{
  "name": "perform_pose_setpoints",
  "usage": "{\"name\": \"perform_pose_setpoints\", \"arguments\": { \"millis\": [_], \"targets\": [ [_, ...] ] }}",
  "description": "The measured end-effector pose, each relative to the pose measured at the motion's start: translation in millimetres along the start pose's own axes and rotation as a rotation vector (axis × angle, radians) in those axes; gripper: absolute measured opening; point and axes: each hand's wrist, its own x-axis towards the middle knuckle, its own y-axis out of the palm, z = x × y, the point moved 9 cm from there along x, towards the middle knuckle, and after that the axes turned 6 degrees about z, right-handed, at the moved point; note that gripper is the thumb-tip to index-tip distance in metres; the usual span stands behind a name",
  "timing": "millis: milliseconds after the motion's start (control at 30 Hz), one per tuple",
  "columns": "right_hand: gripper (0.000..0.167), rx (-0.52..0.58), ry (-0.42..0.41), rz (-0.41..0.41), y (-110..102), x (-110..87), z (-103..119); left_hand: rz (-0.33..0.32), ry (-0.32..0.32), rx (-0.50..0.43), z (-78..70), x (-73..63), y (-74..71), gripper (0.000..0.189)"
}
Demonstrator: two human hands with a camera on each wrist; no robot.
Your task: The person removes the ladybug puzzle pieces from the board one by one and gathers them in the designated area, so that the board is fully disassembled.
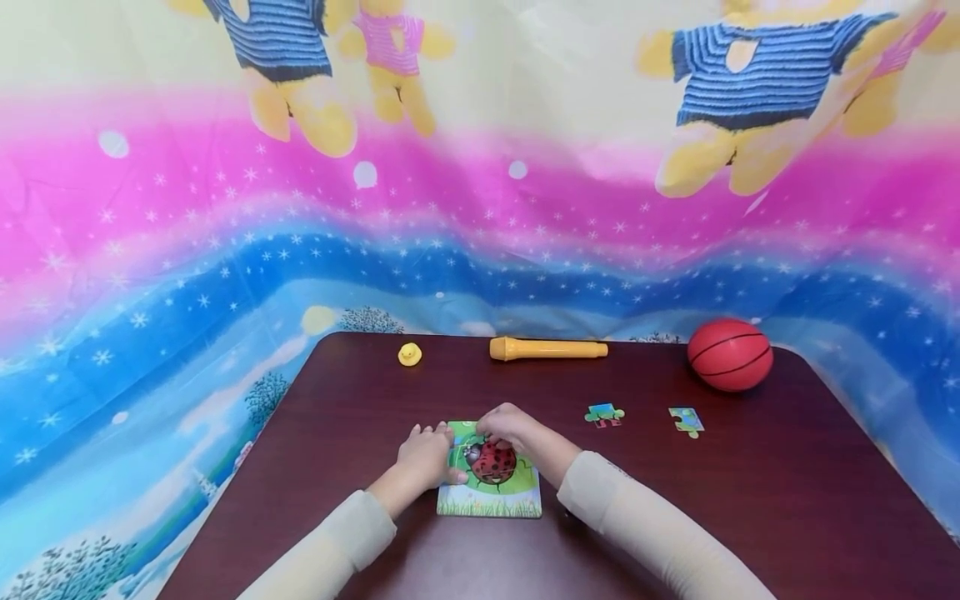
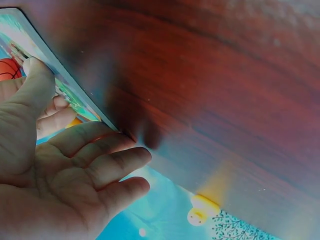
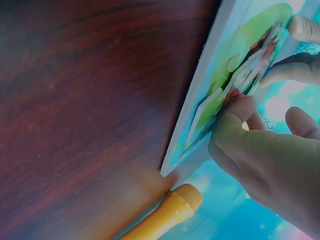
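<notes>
A ladybug puzzle board (image 1: 489,507) with a grass border lies near the table's front edge. My left hand (image 1: 426,457) rests at its left side, thumb over the picture and the other fingers extended along the edge, as the left wrist view shows. Above the upper part of the board is my right hand (image 1: 510,425), its fingers bent down around a puzzle piece (image 3: 204,112). That green-and-blue piece is raised at one edge from the board in the right wrist view. The fingers partly hide the ladybug picture (image 1: 493,463).
Two loose puzzle pieces, one with blue and red (image 1: 604,415) and one green (image 1: 686,421), lie to the right. Along the back edge are a yellow rubber duck (image 1: 410,354), a yellow toy microphone (image 1: 551,349) and a red ball (image 1: 730,354). A printed cloth (image 1: 480,250) hangs behind the table.
</notes>
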Motion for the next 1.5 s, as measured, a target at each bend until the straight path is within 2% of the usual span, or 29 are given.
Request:
{"name": "perform_pose_setpoints", "arguments": {
  "millis": [200, 400, 533, 733, 900, 967, 1067, 1167, 1233, 1300, 1367, 1500],
  "targets": [
    [0.031, 0.032, 0.013, 0.011, 0.3, -0.1, -3.4, -0.001, 0.009, -0.012, 0.9, -1.8, 1.9, 0.079],
    [0.034, 0.06, -0.031, 0.009, -0.8, 5.6, -0.2, 0.0, -0.002, -0.006, 1.3, -2.0, 0.5, 0.082],
    [0.03, -0.015, -0.078, -0.038, -1.1, 11.5, 0.2, 0.012, -0.011, 0.005, 0.1, -2.6, 1.6, 0.084],
    [0.008, -0.166, -0.125, -0.14, -4.5, 15.5, 3.2, 0.016, -0.016, 0.013, -1.3, -1.2, 3.8, 0.086],
    [0.009, -0.173, -0.116, -0.161, -6.4, 16.3, 3.6, 0.014, -0.024, 0.029, -0.2, -0.9, 3.2, 0.087],
    [0.009, -0.172, -0.113, -0.162, -6.1, 18.1, 2.7, -0.025, -0.017, 0.091, -2.2, -4.0, 1.2, 0.087],
    [0.009, -0.176, -0.117, -0.15, -3.5, 19.6, 1.5, -0.161, 0.039, 0.261, -15.1, -16.2, -5.2, 0.076],
    [0.01, -0.176, -0.116, -0.144, -2.2, 18.8, 2.4, -0.35, 0.153, 0.415, -36.6, -33.1, -11.8, 0.054],
    [0.01, -0.174, -0.114, -0.149, -3.4, 18.5, 3.4, -0.426, 0.251, 0.446, -49.7, -41.1, -12.6, 0.037],
    [0.01, -0.173, -0.115, -0.153, -4.4, 18.6, 4.2, -0.451, 0.331, 0.442, -58.1, -44.8, -10.8, 0.029],
    [0.01, -0.167, -0.116, -0.151, -5.0, 19.1, 3.9, -0.429, 0.38, 0.439, -63.0, -45.1, -6.8, 0.024],
    [0.009, -0.145, -0.115, -0.141, -5.3, 19.6, 2.8, -0.371, 0.411, 0.434, -66.2, -43.9, -0.5, 0.021]
  ]
}}
